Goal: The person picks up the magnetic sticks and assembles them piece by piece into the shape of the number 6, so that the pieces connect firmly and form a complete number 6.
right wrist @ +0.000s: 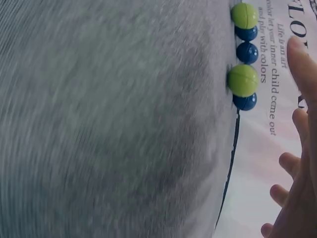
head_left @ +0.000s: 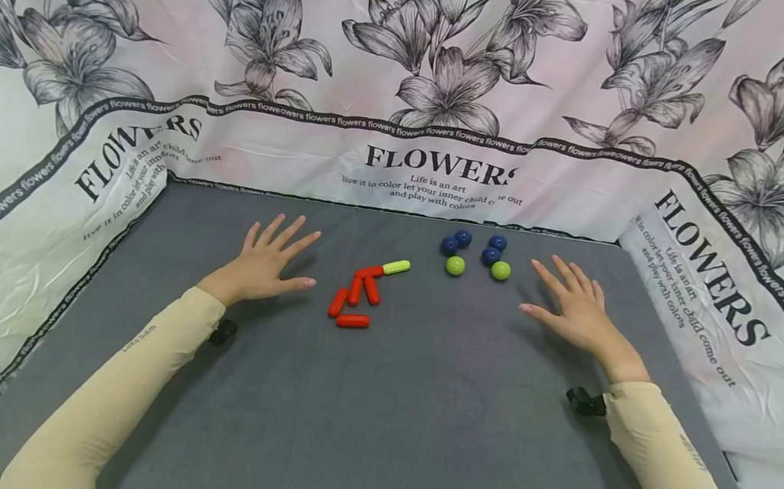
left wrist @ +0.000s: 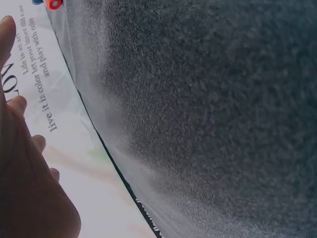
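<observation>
from here i see red sticks, one yellow-green stick, dark blue balls and green balls. the table is grey, the sleeves are cream, and the white cloth has black flowers.

Red capsules lying, blue balls, green balls

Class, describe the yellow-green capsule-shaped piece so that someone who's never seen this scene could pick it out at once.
On the grey tabletop, right of the left hand, find the group of red capsule-shaped pieces. At the group's right end, the yellow-green piece lies end to end with a red one; it alone there is not red.
</observation>
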`<move>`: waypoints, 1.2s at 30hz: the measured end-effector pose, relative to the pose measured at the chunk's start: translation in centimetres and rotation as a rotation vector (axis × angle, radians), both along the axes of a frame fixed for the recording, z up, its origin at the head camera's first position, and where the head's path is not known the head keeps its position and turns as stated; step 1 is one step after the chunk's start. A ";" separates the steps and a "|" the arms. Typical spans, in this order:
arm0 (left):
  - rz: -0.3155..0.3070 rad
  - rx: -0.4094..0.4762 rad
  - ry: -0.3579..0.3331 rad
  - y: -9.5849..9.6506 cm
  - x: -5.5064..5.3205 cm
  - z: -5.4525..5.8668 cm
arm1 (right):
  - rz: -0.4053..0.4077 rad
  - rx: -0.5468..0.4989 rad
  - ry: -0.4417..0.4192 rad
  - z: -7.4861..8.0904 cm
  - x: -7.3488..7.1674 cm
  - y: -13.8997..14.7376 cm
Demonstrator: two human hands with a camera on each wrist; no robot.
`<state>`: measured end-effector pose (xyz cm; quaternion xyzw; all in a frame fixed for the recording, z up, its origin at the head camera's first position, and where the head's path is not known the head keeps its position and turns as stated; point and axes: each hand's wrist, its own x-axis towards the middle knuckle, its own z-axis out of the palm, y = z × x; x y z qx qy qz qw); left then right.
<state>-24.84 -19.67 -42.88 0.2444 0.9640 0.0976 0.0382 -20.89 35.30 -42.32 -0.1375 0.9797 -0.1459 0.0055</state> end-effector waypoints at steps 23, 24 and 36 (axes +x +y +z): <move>-0.028 0.020 -0.089 2.6 -0.3 0.0 | -0.168 -0.443 -0.033 -2.1 -4.5 -3.4; -0.028 0.020 -0.092 2.7 -0.3 0.1 | -0.176 -0.453 -0.031 -2.2 -4.7 -3.6; -0.053 0.080 -0.148 4.3 -0.7 0.3 | -0.225 -0.474 0.010 -3.1 -5.6 -4.3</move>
